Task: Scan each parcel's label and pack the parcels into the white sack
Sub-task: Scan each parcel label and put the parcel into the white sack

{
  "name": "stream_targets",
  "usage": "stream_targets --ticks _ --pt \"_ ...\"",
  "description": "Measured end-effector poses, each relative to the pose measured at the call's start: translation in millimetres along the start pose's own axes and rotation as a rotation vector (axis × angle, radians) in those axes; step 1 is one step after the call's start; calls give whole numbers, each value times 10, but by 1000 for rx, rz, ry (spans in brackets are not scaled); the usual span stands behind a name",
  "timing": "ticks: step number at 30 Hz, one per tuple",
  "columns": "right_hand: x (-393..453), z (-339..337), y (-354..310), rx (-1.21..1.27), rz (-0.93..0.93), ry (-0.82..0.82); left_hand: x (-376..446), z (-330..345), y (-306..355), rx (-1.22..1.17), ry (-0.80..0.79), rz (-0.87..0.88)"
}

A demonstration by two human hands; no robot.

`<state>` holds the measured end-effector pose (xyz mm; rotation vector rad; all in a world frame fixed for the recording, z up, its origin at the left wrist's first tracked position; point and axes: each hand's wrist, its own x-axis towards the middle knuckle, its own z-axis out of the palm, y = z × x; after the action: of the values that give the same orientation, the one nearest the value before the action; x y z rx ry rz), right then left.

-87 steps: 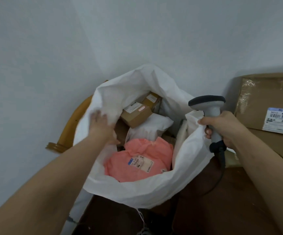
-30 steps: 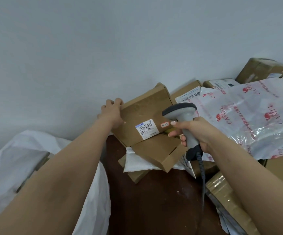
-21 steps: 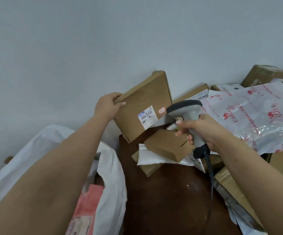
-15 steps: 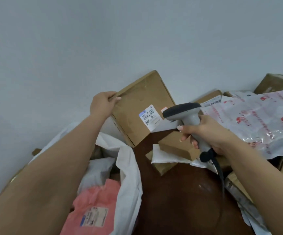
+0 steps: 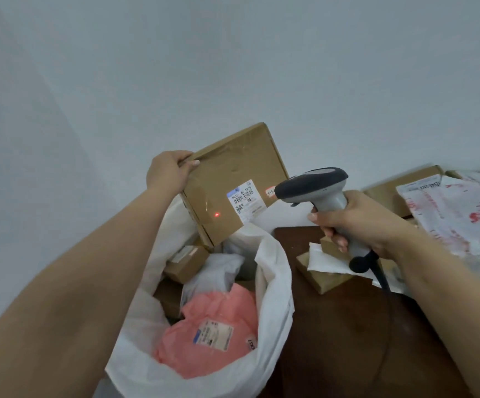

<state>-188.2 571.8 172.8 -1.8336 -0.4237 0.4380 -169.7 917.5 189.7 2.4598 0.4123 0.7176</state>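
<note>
The box (image 5: 233,182) is a flat brown carton, taped along its seams, held tilted above the far rim of the sack (image 5: 273,282) with its label (image 5: 246,199) facing the scanner (image 5: 316,191). The left hand (image 5: 169,170) grips its upper left corner, thumb on the front face and fingers curled over the top edge. The right hand (image 5: 350,222) is wrapped round the scanner's handle, a finger at the trigger. A red dot (image 5: 217,215) from the scanner sits on bare cardboard just left of and below the label, so the aim likely needs a small nudge up and to the right.

Judging by the 1-handed corner grip, the box is light for its size and stiff enough not to sag. The tape looks slick, so the plain cardboard edge is the better hold; a corner pinch gives little control over twisting, and a hand under the bottom edge would steady it for lowering in. It is wide against the sack's mouth, so going in edge-first seems wise. Inside the sack lie a pink mailer (image 5: 210,331), a small box (image 5: 185,262) and a white bag (image 5: 218,268), soft enough to give under it.

Compared with 0.5 s ago, the box has come nearer and further left, over the sack instead of over the worktop (image 5: 347,326), and the red dot is now lit.
</note>
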Motion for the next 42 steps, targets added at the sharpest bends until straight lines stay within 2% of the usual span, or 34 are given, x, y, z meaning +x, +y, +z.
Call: stream_targets --ticks 10,24,27,33,39,42 --pt "62 373 -185 -138 -93 -13 -137 -393 -405 87 58 -70" --pt "169 591 -198 -128 -71 -58 -274 -500 -700 136 54 -151" --pt "306 640 -59 -178 -59 4 -315 -545 -811 178 23 -161" --pt "657 886 658 -487 192 215 -465 -687 -1080 225 -230 -284" --pt "898 1069 1208 -628 413 125 -664 -183 -1175 129 -356 -445" --pt "1003 984 1341 -610 452 83 -669 178 -1197 94 -407 -502"
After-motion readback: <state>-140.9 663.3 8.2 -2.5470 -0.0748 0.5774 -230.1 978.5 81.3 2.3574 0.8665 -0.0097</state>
